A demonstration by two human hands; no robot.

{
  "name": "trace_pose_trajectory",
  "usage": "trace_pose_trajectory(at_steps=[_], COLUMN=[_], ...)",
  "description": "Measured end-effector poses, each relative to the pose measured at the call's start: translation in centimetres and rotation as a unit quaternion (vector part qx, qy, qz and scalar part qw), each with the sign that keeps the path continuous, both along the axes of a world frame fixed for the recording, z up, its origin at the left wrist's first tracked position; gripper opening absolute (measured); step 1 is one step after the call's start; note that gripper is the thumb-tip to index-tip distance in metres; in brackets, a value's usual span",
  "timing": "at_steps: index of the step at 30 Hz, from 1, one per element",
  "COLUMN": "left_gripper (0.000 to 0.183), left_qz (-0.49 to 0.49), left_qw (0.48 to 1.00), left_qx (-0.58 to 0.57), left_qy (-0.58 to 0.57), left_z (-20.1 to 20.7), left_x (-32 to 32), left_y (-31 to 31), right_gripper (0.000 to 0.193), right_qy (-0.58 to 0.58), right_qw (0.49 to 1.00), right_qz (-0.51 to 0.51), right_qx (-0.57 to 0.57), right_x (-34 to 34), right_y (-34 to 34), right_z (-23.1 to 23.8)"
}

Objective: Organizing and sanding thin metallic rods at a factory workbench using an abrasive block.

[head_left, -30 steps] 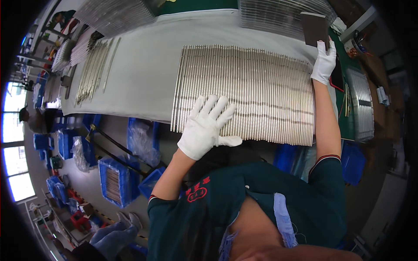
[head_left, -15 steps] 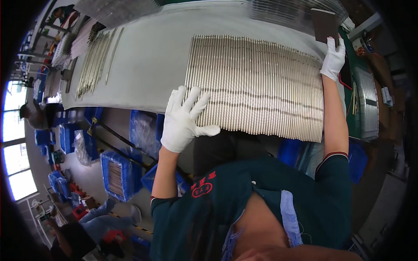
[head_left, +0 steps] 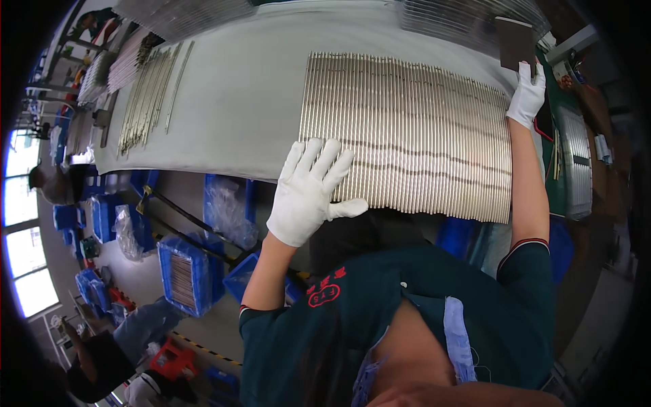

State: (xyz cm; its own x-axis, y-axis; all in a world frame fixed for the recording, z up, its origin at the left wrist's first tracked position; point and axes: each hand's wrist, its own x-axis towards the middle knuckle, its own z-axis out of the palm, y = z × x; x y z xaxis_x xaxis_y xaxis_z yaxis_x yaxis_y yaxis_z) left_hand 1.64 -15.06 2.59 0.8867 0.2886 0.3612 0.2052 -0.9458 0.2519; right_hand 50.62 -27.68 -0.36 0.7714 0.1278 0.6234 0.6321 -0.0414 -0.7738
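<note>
A wide sheet of thin, shiny metal rods [head_left: 407, 136] lies side by side on the pale tabletop, their near ends jutting past its edge. White-gloved and spread flat, my left hand [head_left: 307, 190] rests over the lower left corner of the rods, its thumb along their near ends. My right hand [head_left: 527, 98], also gloved in white, is beyond the right end of the row. Its fingers close on the lower edge of a dark brown flat plate [head_left: 516, 44], which stands raised near the table's far right corner.
Loose rods [head_left: 152, 95] lie at the table's left. Clear ridged trays [head_left: 468, 24] stand at the back. Blue crates [head_left: 190, 275], one filled with rods, sit on the floor to the left, near a black trolley handle [head_left: 186, 217]. Another person [head_left: 102, 359] is at the lower left.
My left hand has shifted slightly right over the rods' corner. The rods, my right hand and the plate also appear a little farther right in view. The person at lower left has moved.
</note>
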Motion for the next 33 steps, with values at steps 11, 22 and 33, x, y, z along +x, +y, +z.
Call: trace_pose_trajectory(at_steps=[11,22,33], left_gripper=[0.032,0.034,0.027], left_qz=[-0.067,0.274,0.239], left_qw=[0.994,0.645,0.508], left_qx=[-0.077,-0.695,-0.796], left_qy=[-0.031,-0.159,-0.225], left_z=[-1.2,-5.1,-4.4], left_x=[-3.1,-0.3,1.7], left_y=[-6.4,-10.6,-7.9], right_gripper=[0.043,0.045,0.066], right_qy=[-0.002,0.020,-0.149], right_qw=[0.999,0.996,0.778], right_qz=[0.020,0.071,0.307], right_qx=[0.035,0.053,-0.528], right_x=[0.2,0.1,-10.3], right_y=[0.1,0.2,-0.4], right_z=[-0.1,0.5,7.5])
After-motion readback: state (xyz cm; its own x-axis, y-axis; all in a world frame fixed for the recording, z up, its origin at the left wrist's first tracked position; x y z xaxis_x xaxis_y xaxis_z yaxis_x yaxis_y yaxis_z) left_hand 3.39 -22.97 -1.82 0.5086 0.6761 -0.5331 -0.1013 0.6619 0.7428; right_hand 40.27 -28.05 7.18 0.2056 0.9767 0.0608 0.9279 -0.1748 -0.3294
